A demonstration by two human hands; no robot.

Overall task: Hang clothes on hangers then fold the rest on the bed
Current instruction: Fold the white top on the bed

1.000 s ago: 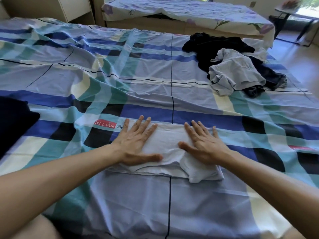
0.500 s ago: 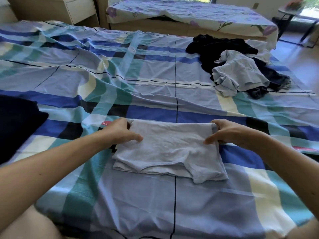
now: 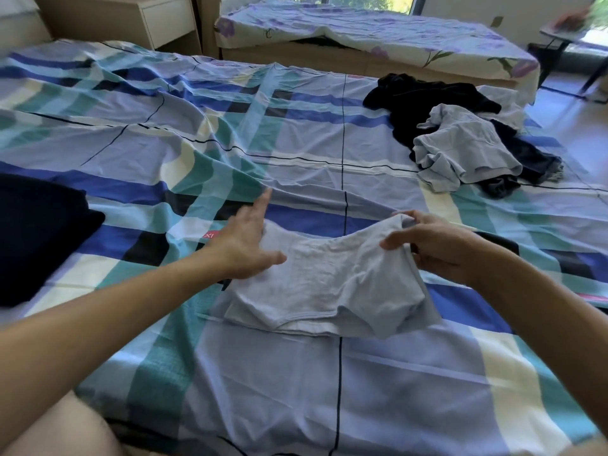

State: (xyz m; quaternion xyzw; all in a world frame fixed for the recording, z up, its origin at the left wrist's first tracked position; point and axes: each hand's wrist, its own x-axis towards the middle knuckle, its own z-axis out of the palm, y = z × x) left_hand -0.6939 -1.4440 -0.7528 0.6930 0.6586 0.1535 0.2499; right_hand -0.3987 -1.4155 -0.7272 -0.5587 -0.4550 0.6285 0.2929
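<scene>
A pale blue folded garment (image 3: 329, 284) lies on the plaid bed (image 3: 296, 390) in front of me. My right hand (image 3: 437, 245) pinches its far right corner and lifts that corner off the sheet. My left hand (image 3: 246, 241) hovers over the garment's left edge with straight, spread fingers and holds nothing. A heap of unfolded clothes (image 3: 460, 139), black pieces with a pale blue one on top, sits at the far right of the bed.
A dark navy folded item (image 3: 36, 232) lies at the bed's left edge. Beyond the bed stand a second bed with a floral sheet (image 3: 378, 34), a wooden nightstand (image 3: 138, 18) and a small side table (image 3: 566, 34) at the far right.
Both hands first pressed flat on the garment, then gripped its far corners. Now my left hand has let go and opened, while my right hand lifts the right corner.
</scene>
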